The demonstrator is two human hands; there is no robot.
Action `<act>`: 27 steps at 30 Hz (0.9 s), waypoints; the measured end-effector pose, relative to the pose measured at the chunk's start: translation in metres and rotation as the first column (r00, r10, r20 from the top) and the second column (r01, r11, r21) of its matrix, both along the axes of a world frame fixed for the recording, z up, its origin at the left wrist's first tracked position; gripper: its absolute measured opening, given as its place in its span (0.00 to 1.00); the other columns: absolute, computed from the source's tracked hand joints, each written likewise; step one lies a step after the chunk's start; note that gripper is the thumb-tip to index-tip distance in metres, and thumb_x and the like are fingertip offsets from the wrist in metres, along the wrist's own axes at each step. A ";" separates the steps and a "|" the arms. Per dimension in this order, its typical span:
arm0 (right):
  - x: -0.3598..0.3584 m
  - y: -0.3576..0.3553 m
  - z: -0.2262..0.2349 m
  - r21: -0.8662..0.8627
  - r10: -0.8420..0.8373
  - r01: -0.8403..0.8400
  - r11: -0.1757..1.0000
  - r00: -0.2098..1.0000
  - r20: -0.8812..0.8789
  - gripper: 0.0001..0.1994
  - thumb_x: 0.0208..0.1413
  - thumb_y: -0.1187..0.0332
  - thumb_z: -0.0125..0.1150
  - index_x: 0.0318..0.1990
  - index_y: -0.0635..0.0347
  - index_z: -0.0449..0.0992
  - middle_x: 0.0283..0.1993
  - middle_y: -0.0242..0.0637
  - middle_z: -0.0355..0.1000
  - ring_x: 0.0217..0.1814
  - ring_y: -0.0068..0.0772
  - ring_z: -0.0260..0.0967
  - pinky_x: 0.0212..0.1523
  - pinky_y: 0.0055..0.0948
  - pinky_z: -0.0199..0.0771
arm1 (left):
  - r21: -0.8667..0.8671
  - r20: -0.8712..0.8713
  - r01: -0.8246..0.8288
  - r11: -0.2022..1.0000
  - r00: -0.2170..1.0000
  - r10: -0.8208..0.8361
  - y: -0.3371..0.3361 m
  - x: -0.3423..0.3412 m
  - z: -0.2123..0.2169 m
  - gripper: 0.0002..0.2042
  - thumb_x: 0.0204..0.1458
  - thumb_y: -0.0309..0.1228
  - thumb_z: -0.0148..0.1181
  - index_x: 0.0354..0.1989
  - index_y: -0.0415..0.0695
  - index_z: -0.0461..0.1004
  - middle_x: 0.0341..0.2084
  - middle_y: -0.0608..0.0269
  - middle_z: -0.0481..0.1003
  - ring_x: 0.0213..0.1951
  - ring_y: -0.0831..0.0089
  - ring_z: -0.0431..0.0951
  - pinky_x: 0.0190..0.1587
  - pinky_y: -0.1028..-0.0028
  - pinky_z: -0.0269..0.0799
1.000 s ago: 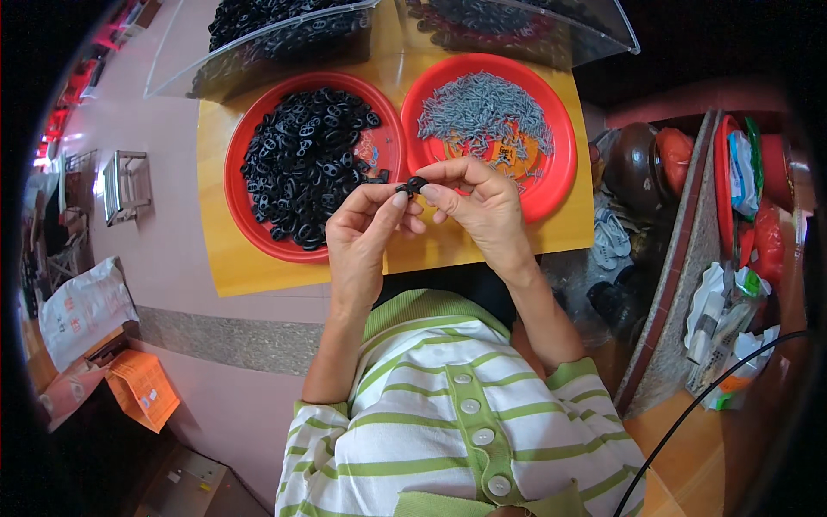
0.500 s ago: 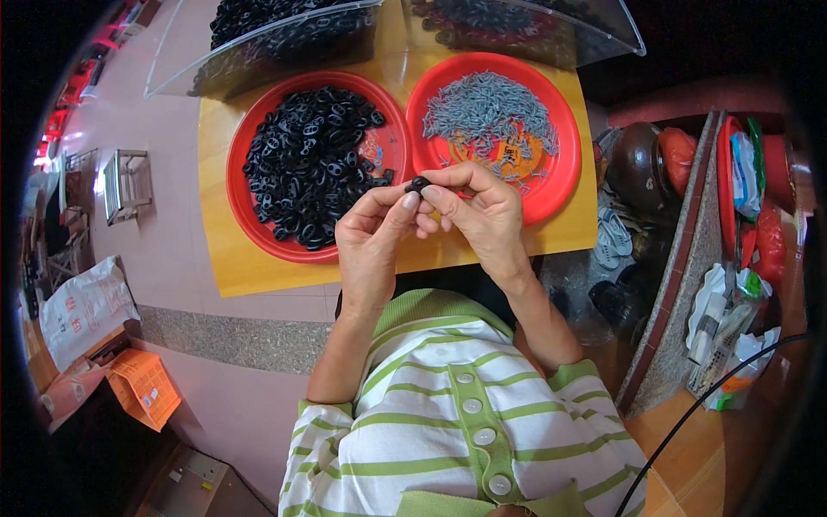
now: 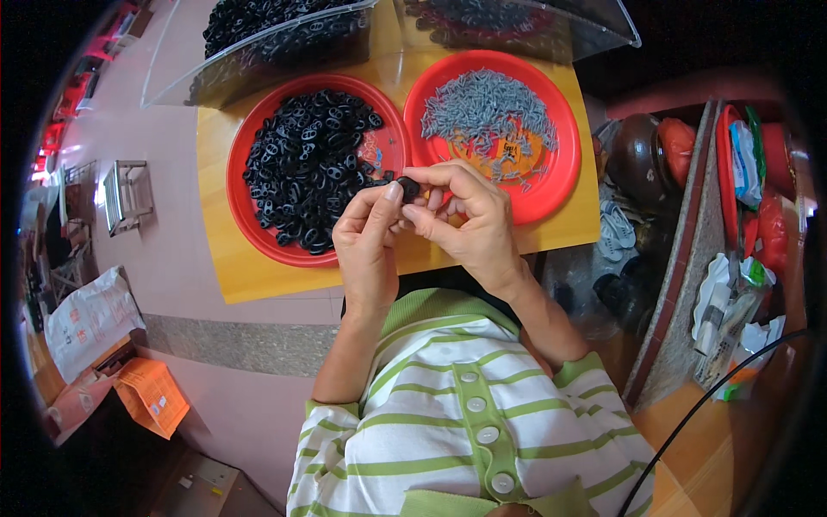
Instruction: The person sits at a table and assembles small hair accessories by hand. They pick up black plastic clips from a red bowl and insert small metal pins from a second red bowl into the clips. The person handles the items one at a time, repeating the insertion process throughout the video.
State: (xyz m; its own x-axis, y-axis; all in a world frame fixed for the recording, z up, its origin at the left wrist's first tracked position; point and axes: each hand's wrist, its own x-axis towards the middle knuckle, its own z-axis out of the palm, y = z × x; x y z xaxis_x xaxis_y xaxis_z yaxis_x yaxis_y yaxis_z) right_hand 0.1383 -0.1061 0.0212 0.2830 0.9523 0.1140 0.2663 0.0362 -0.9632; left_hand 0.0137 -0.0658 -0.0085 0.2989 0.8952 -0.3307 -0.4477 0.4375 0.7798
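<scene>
A small black plastic piece (image 3: 409,189) is raised over the near edges of two red trays. My left hand (image 3: 367,237) pinches its left side between thumb and forefinger. From the other side my right hand (image 3: 472,220) has its fingertips on the piece, the forefinger along its upper right. Beneath and left of my hands, the left red tray (image 3: 236,200) carries a heap of black plastic pieces (image 3: 301,151) with oval openings. In the right red tray (image 3: 566,164) lie many small grey pins (image 3: 487,103), thickest toward the far side. My fingers partly hide the held piece.
Both trays rest on a yellow board (image 3: 226,274). Behind them stands a clear plastic bin (image 3: 482,39) with more black pieces. A metal stool (image 3: 127,196) is on the floor at left. To the right are a brown jar (image 3: 637,157) and a black cable (image 3: 702,398).
The black piece has turned to show a broader face and shifted slightly left. My right thumb has moved down from it, and the right fingers have spread a little.
</scene>
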 end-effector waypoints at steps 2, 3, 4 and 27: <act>0.000 0.001 0.000 0.041 -0.016 0.012 0.999 0.996 0.090 0.13 0.46 0.78 0.64 0.42 0.62 0.75 0.34 0.32 0.68 0.31 0.19 0.67 0.27 0.20 0.69 | -0.042 0.067 0.001 0.999 0.998 0.002 -0.001 -0.002 -0.003 0.05 0.57 0.29 0.55 0.35 0.40 0.74 0.22 0.69 0.72 0.24 0.84 0.68 0.29 0.82 0.63; 0.001 0.002 -0.001 0.061 -0.024 0.016 0.998 0.991 0.134 0.14 0.46 0.78 0.64 0.42 0.61 0.75 0.34 0.32 0.67 0.31 0.19 0.67 0.27 0.21 0.69 | -0.063 0.101 0.002 0.998 0.995 0.004 -0.001 -0.002 -0.004 0.06 0.57 0.29 0.54 0.35 0.40 0.74 0.22 0.68 0.72 0.25 0.83 0.69 0.30 0.82 0.63; 0.001 0.003 -0.003 0.087 -0.019 0.007 0.996 0.989 0.144 0.14 0.46 0.78 0.64 0.42 0.61 0.75 0.34 0.32 0.67 0.31 0.19 0.67 0.27 0.21 0.69 | -0.058 0.127 0.016 0.998 0.992 -0.009 -0.001 -0.003 -0.004 0.05 0.57 0.29 0.54 0.35 0.40 0.74 0.22 0.69 0.72 0.26 0.83 0.70 0.31 0.82 0.64; 0.005 -0.011 -0.022 0.011 0.213 -0.215 0.977 0.958 -0.194 0.10 0.48 0.74 0.65 0.37 0.65 0.72 0.29 0.33 0.66 0.30 0.21 0.66 0.29 0.22 0.66 | 0.332 0.124 0.024 0.943 0.990 -0.069 -0.014 -0.015 -0.031 0.08 0.51 0.22 0.59 0.40 0.36 0.74 0.32 0.64 0.70 0.35 0.79 0.69 0.40 0.81 0.66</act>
State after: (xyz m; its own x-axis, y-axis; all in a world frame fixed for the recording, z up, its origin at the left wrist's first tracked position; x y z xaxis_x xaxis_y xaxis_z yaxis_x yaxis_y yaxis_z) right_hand 0.1437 -0.1172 -0.0007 0.0882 0.9938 0.0678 0.0623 0.0625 -0.9961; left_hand -0.0016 -0.0794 -0.0396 0.3634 0.9313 0.0255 -0.5418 0.1890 0.8190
